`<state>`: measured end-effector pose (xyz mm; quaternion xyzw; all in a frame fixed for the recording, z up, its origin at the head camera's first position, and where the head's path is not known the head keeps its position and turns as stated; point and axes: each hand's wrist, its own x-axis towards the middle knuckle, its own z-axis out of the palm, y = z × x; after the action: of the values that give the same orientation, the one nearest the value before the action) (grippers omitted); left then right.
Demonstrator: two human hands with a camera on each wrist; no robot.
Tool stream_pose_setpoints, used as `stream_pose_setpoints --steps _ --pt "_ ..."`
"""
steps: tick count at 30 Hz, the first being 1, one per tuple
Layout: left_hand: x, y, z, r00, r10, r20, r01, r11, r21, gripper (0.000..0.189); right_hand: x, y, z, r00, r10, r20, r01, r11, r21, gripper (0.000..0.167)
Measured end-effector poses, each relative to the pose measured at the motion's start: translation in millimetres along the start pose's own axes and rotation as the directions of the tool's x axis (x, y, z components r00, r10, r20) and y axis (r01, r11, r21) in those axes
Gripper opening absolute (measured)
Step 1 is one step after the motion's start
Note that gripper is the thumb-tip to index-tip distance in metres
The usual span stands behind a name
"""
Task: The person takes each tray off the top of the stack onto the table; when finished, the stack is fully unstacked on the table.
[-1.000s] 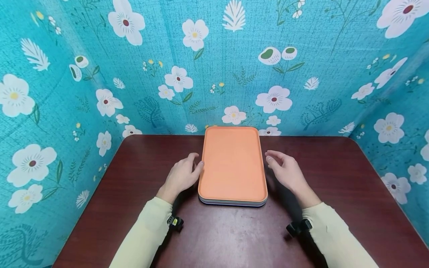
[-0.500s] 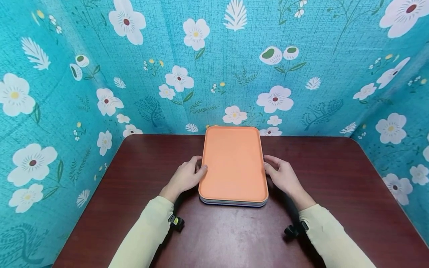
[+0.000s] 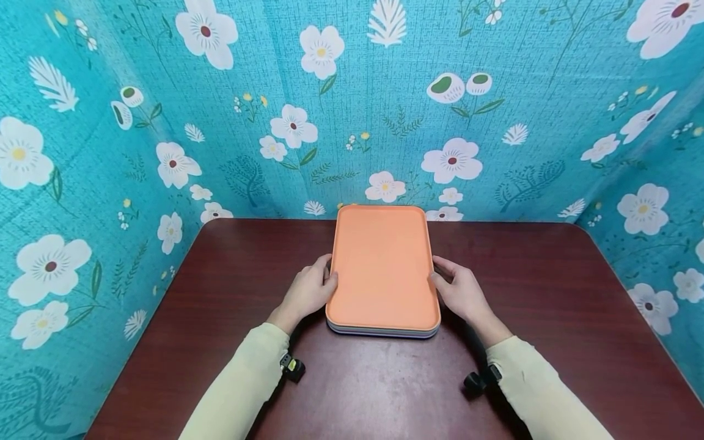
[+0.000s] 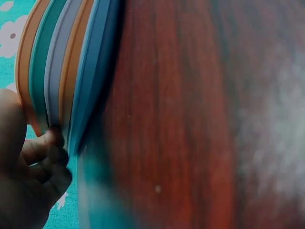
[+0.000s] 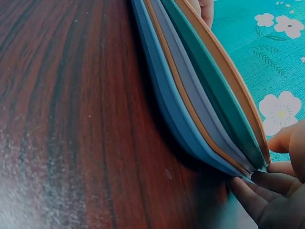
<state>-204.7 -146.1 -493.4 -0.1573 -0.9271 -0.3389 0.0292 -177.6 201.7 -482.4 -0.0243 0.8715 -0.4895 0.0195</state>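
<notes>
A stack of rounded rectangular trays (image 3: 383,333) lies at the far middle of the table, with an orange tray (image 3: 382,269) on top. Below it, green (image 5: 202,71), grey, orange and blue trays show their edges in both wrist views. My left hand (image 3: 308,290) grips the stack's left side, thumb on the orange rim and the other fingers curled against the edges beneath. On the opposite side my right hand (image 3: 462,293) does the same, its thumb on the top rim and its fingertips (image 5: 240,186) at the lower trays' edges.
The dark red wooden table (image 3: 374,391) has rounded far corners. A turquoise flowered cloth (image 3: 357,110) hangs behind it and along both sides. A small black camera (image 3: 294,368) is strapped to the left wrist, another (image 3: 475,384) to the right.
Both hands have moved inward from beside the stack, and their thumbs have come onto the orange tray's rim. The trays lie in the same place.
</notes>
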Motion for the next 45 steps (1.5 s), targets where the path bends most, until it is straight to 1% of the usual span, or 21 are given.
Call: stream_pose_setpoints --steps 1,2,3,4,5,6,7,8,9,13,14,15,16,19,22,23,28,31,36,41,45 --pt "-0.3 0.3 0.4 1.0 -0.001 -0.003 0.001 1.0 0.009 0.053 0.0 0 1 1.0 -0.002 -0.001 0.002 1.0 0.004 0.051" --pt "1.1 -5.0 4.2 1.0 0.008 -0.014 -0.007 0.999 0.037 0.053 -0.1 1 1 1.0 -0.005 -0.001 0.005 1.0 0.005 0.051" --pt "0.6 -4.5 4.4 1.0 0.012 -0.023 -0.011 0.998 0.055 0.052 -0.2 1 2 1.0 -0.008 0.0 0.008 1.0 0.005 0.051" --pt "-1.3 2.2 0.9 1.0 0.0 -0.022 0.002 0.998 0.065 0.05 -0.3 1 3 1.0 -0.012 0.002 0.012 1.0 0.006 0.051" --pt "-1.8 2.0 1.0 1.0 0.002 -0.027 0.0 0.997 0.083 0.049 -0.4 1 3 1.0 -0.017 0.0 0.017 1.0 0.002 0.051" --pt "-2.5 2.5 1.1 0.999 0.012 -0.039 -0.009 0.996 0.091 0.049 -0.6 1 4 1.0 -0.02 -0.002 0.02 1.0 -0.003 0.051" --pt "-2.0 -1.9 4.0 0.998 0.036 -0.057 -0.03 0.994 0.102 0.049 -0.7 1 4 1.0 -0.023 -0.005 0.023 1.0 -0.009 0.05" --pt "-2.4 -1.5 3.5 0.997 0.041 -0.065 -0.034 0.994 0.108 0.048 -0.8 2 5 1.0 -0.027 -0.008 0.027 0.999 -0.018 0.05" --pt "-4.3 4.6 -0.7 0.997 0.037 -0.07 -0.03 0.995 0.096 0.047 -0.8 2 5 0.999 -0.031 -0.012 0.031 0.999 -0.027 0.05" --pt "-1.6 6.0 -5.7 0.994 0.034 -0.1 -0.025 0.996 0.089 0.047 0.1 2 4 0.999 -0.046 -0.029 0.044 0.997 -0.058 0.048" --pt "-1.6 10.9 -10.7 0.996 0.006 -0.085 0.001 0.997 0.075 0.047 0.3 2 4 0.998 -0.047 -0.032 0.045 0.997 -0.062 0.048" --pt "-0.5 10.0 -12.7 0.997 -0.007 -0.074 0.012 0.998 0.065 0.047 0.4 2 3 0.998 -0.046 -0.034 0.044 0.997 -0.066 0.048" --pt "3.0 -1.6 -8.2 0.997 -0.008 -0.074 0.012 0.998 0.056 0.049 0.5 2 3 0.998 -0.045 -0.037 0.043 0.997 -0.068 0.048" --pt "2.4 -6.5 -12.0 0.998 -0.03 -0.053 0.031 0.999 0.009 0.049 0.4 1 2 0.998 -0.041 -0.048 0.037 0.996 -0.077 0.048" --pt "-1.2 -11.2 -15.0 0.997 -0.021 -0.078 0.019 0.999 -0.028 0.048 0.7 2 2 0.998 -0.048 -0.052 0.043 0.996 -0.083 0.048" --pt "-5.3 -2.2 -22.0 0.996 -0.028 -0.079 0.025 0.999 -0.036 0.047 0.7 3 1 0.997 -0.051 -0.05 0.047 0.995 -0.087 0.048" --pt "-9.2 -8.8 -26.9 0.994 -0.025 -0.107 0.018 0.998 -0.058 0.046 0.8 6 2 0.998 -0.055 -0.034 0.052 0.995 -0.087 0.049" --pt "-10.6 -13.2 -29.8 0.994 -0.031 -0.106 0.021 0.996 -0.089 0.046 1.2 6 3 0.998 -0.056 -0.032 0.053 0.995 -0.084 0.049" --pt "-15.4 -22.3 -36.6 0.992 -0.063 -0.107 0.046 0.986 -0.16 0.047 0.6 6 3 0.998 -0.056 -0.022 0.054 0.994 -0.095 0.051" --pt "-21.1 -33.4 -45.0 0.992 -0.072 -0.108 0.051 0.981 -0.185 0.047 -0.4 6 1 0.999 -0.042 -0.014 0.041 0.994 -0.103 0.051" --pt "-25.8 -42.9 -52.0 0.99 -0.097 -0.104 0.074 0.977 -0.202 0.047 0.0 5 -1 0.999 -0.04 -0.01 0.039 0.993 -0.109 0.051"
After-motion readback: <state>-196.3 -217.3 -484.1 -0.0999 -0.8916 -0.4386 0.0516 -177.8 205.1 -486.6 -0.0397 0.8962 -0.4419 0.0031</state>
